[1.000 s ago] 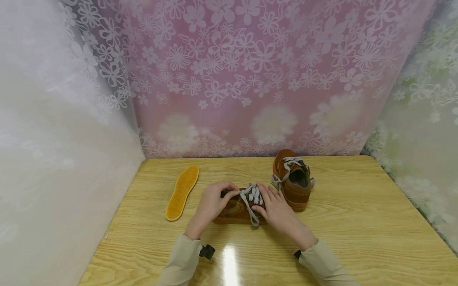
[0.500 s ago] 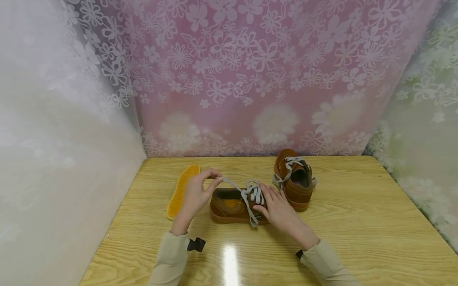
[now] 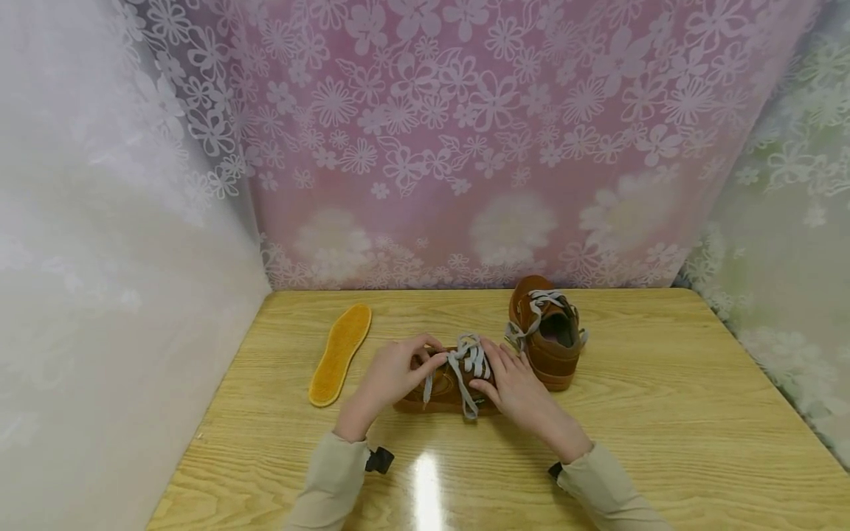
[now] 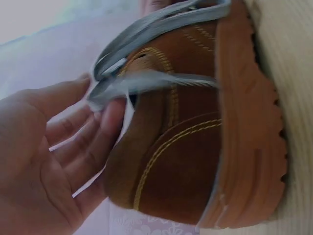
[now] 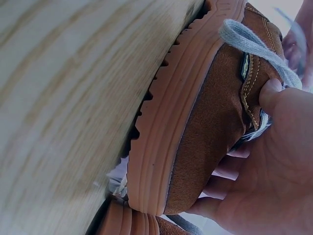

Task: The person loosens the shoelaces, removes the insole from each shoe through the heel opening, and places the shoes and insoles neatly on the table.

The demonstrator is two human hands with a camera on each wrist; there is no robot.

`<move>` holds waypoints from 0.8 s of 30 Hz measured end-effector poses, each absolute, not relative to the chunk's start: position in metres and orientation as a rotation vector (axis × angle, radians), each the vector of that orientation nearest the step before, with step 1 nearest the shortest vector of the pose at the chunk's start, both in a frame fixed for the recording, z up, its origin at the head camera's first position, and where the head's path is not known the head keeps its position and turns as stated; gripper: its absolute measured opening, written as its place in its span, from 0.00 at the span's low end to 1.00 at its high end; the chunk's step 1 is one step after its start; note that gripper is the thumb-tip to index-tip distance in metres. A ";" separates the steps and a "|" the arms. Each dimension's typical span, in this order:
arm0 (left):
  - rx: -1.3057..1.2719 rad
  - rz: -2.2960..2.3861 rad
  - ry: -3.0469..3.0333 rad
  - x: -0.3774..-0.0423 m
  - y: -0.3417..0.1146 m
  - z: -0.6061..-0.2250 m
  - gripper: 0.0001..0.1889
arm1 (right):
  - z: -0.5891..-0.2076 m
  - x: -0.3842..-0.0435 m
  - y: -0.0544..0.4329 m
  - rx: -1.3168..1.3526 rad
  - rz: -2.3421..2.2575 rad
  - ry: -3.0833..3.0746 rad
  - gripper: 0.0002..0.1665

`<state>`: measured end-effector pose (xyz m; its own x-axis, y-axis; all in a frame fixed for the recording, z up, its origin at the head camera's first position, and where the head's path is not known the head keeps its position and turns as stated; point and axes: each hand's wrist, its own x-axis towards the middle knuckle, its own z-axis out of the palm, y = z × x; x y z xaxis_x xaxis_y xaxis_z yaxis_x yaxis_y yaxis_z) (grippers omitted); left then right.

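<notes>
A brown suede shoe (image 3: pixel 446 385) with a thick tan sole stands on the wooden table, toe to the right. Its grey shoelace (image 4: pixel 156 81) is tied in a bow with loops. Over the shoe opening, my left hand (image 3: pixel 390 375) pinches the lace beside the knot between thumb and finger, and a loose lace end hangs down the near side. My right hand (image 3: pixel 521 391) grips the front of the shoe; in the right wrist view its thumb (image 5: pixel 272 95) presses by the lacing and the other fingers reach round the far side.
A second brown shoe (image 3: pixel 559 361) with grey laces stands behind my right hand, close to the first shoe's toe. An orange insole (image 3: pixel 340 355) lies to the left on the wooden table (image 3: pixel 664 413). Flowered cloth (image 3: pixel 451 221) hangs along the back edge.
My left hand drew a lace end out to the left, then came back right to the knot, with the lace end now hanging over the shoe's side. My right hand stays in place.
</notes>
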<state>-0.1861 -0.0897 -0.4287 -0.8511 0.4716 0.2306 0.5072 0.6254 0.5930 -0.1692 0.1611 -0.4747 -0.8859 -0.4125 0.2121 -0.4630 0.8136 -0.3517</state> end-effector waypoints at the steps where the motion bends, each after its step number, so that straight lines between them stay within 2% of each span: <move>1: -0.846 -0.982 -2.785 -0.186 -0.088 -0.431 0.13 | -0.475 -0.169 0.161 0.696 0.602 -2.871 0.45; 7: -0.800 -0.831 -2.715 -0.183 -0.075 -0.439 0.11 | -0.476 -0.169 0.162 0.695 0.597 -2.870 0.46; 17: -0.713 -0.853 -2.579 -0.186 -0.070 -0.446 0.07 | -0.477 -0.169 0.161 0.698 0.605 -2.875 0.46; 24: -0.814 -1.171 -2.431 -0.186 -0.084 -0.431 0.04 | -0.477 -0.170 0.161 0.690 0.606 -2.874 0.46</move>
